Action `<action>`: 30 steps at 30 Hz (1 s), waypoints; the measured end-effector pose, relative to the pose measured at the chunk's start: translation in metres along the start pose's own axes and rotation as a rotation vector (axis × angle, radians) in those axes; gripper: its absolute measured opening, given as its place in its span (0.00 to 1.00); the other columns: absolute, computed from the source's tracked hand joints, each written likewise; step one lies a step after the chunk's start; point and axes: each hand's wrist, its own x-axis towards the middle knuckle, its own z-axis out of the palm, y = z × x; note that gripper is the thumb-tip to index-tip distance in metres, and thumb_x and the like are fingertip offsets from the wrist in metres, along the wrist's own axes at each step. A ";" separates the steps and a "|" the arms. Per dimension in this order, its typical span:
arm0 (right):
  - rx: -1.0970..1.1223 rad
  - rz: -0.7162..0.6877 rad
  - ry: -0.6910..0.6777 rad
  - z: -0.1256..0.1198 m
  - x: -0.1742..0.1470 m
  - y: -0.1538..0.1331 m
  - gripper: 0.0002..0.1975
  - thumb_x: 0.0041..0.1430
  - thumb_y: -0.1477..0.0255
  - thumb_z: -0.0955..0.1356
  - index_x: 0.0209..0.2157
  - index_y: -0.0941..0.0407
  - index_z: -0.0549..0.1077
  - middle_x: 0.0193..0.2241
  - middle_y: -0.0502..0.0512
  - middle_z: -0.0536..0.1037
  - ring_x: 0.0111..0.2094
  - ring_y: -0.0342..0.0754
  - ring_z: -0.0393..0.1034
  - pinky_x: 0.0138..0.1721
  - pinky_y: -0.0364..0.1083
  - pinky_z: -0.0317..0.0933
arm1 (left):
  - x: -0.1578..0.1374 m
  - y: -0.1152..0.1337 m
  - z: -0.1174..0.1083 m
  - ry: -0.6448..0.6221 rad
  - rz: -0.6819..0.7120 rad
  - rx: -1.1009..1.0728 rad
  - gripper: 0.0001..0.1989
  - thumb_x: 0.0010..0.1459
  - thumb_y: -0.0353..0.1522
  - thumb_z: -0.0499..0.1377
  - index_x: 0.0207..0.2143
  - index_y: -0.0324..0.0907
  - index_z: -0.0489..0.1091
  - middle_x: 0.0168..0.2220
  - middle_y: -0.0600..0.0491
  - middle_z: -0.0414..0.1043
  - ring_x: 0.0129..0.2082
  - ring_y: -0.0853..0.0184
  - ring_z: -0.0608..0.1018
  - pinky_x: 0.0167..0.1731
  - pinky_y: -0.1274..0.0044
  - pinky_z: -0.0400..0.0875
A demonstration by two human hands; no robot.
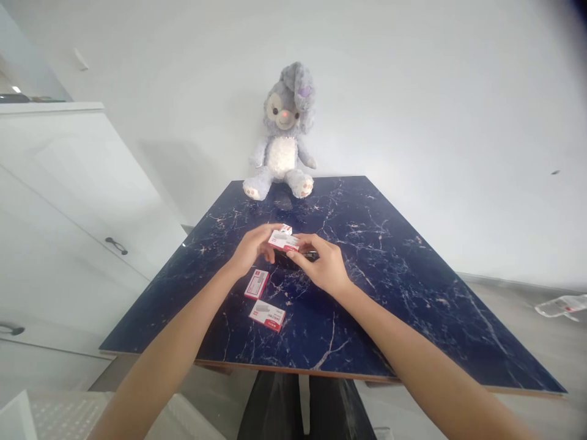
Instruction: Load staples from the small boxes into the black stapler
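Note:
Over the middle of the table, a small red-and-white box (283, 241) with a grey picture printed on it sits pinched between the thumb and fingers of my right hand (323, 263). My left hand (254, 246) is closed at the box's left side, its fingers curled and partly hidden. Just behind, by my left fingertips, shows the end of another small white box (286, 229). Something black (287, 261) is partly visible beneath the hands. Nearer to me lie two similar flat boxes: one upright-facing box (256, 284) and one slanted box (267, 315), their corners close together.
A grey plush rabbit (282, 146) sits at the far edge of the dark blue marbled table (389, 293), against the wall. White cabinets (68, 201) with dark handles stand on the left. A clear plastic item (562, 305) lies on the floor at right.

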 end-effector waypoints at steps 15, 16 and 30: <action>0.127 0.043 -0.037 0.001 0.002 0.017 0.19 0.59 0.65 0.72 0.52 0.51 0.73 0.45 0.56 0.80 0.39 0.50 0.78 0.43 0.51 0.76 | 0.001 0.003 0.003 0.099 -0.098 -0.075 0.15 0.55 0.37 0.67 0.43 0.40 0.75 0.34 0.48 0.80 0.25 0.69 0.79 0.23 0.81 0.71; 0.126 0.030 -0.044 0.001 0.002 0.018 0.19 0.59 0.65 0.73 0.52 0.51 0.74 0.44 0.56 0.80 0.39 0.50 0.78 0.44 0.51 0.76 | 0.002 0.003 0.002 0.114 -0.098 -0.095 0.14 0.55 0.37 0.67 0.42 0.40 0.75 0.34 0.49 0.79 0.25 0.70 0.78 0.22 0.81 0.70; -0.088 -0.135 -0.101 -0.008 0.006 0.019 0.14 0.63 0.69 0.69 0.51 0.51 0.74 0.50 0.57 0.76 0.45 0.50 0.75 0.49 0.51 0.71 | 0.004 -0.002 -0.004 0.129 -0.093 -0.272 0.11 0.54 0.33 0.66 0.40 0.40 0.75 0.38 0.48 0.79 0.23 0.73 0.74 0.21 0.82 0.68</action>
